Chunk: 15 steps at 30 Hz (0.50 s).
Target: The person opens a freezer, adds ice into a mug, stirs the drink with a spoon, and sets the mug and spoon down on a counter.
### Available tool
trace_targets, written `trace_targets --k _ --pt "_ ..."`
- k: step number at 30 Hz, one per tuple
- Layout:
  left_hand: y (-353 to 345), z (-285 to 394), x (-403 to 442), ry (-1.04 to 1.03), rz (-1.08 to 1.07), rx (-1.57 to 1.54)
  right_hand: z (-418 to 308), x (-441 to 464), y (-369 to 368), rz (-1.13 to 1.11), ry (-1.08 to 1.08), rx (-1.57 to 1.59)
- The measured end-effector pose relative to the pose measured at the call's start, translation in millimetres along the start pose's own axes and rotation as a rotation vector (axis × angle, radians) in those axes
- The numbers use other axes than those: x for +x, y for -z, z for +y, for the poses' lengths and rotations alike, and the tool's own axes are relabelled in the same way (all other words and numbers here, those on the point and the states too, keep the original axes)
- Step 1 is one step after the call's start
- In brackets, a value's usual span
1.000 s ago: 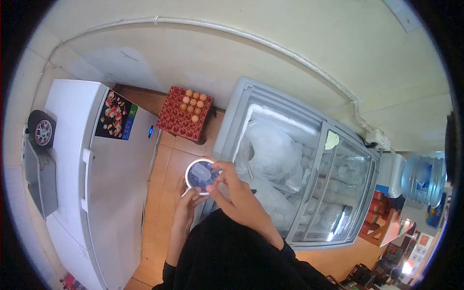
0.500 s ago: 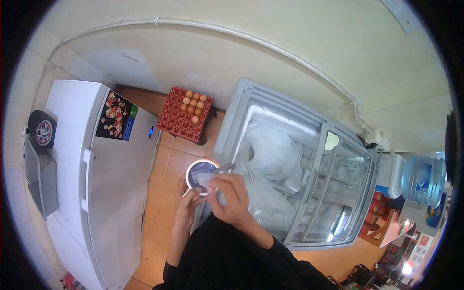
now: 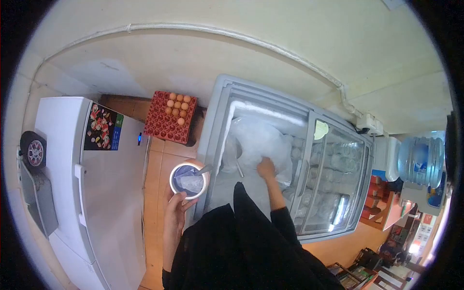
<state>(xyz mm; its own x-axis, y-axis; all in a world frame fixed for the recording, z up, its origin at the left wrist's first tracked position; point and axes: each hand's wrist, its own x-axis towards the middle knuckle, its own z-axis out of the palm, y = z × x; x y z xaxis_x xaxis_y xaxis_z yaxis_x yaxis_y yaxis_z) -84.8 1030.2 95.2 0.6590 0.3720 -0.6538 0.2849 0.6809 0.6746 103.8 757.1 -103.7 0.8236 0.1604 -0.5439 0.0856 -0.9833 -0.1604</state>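
My left hand point(image 3: 178, 205) grips a white bowl point(image 3: 205, 182) with a purple-blue inside, thumb at the rim and fingers around its side. In the bowl lies a small clear plastic packet point(image 3: 191, 183), and a spoon handle point(image 3: 205, 169) sticks out over the right rim. My right hand point(image 3: 266, 169) reaches into the open side of the chest freezer point(image 3: 209, 130). Its fingers are curled on a large clear plastic bag point(image 3: 256, 137) with whitish contents, probably ice; the fingertips are hidden. A pale handle point(image 3: 239, 169) lies to the left of that hand.
Sliding glass point(image 3: 333, 179) covers the freezer's right half, with several packed items below. A red egg tray point(image 3: 157, 118) holding several eggs stands on a low support by the wall. To the left is a white fridge point(image 3: 111, 203). A water bottle point(image 3: 420, 162) stands at far right.
My right hand has left the bowl and moved right, down into the freezer onto the bag. The clear packet now rests inside the bowl, which my left hand still holds.
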Motion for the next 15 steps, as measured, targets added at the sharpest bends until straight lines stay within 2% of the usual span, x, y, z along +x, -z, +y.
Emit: trace_targets --k 2,3,6,8,11,15 --pt "2 -2 1 0.007 0.037 0.014 42 47 -26 0.356 0.051 0.199" --pt "5 -4 3 0.016 0.016 0.005 42 58 0 0.531 0.152 0.393" --pt "9 -4 2 0.038 -0.003 0.008 55 84 68 0.501 0.193 0.547" --pt "6 -4 3 0.031 -0.004 -0.001 54 81 101 0.272 0.084 0.708" --pt "4 -3 1 0.022 0.016 0.010 44 77 84 0.222 -0.011 0.581" --pt "-1 0 -1 0.011 0.026 0.025 35 71 22 0.133 -0.174 0.400"
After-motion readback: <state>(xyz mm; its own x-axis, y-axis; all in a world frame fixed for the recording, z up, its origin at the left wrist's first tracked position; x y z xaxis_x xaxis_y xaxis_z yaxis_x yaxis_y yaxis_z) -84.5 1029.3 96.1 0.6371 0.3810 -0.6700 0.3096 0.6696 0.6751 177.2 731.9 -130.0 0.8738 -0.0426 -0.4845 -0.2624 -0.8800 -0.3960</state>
